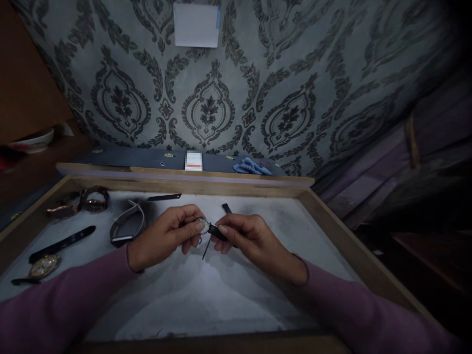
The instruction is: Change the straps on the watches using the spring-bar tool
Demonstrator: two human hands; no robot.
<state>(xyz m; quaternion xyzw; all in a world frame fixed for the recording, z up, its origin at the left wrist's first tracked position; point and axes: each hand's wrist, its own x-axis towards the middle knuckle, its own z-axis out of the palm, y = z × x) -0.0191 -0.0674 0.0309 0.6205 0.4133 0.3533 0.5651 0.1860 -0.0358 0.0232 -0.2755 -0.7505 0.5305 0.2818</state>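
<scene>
My left hand pinches a small round wristwatch with a pale dial and a metal rim, thumb over its edge. My right hand is closed on a black watch strap, whose end meets the side of the watch case; whether the two are joined I cannot tell. A thin dark rod-like piece slants down between the hands; what holds it is hidden. Just beyond my right fingers, a flat black end shows, perhaps of a strap or a tool.
Inside the wooden-framed tray at left lie a gold-coloured watch with black strap, a grey-strapped watch, two dark round watches and a dark blade. Behind its rim are a small box and a blue cloth.
</scene>
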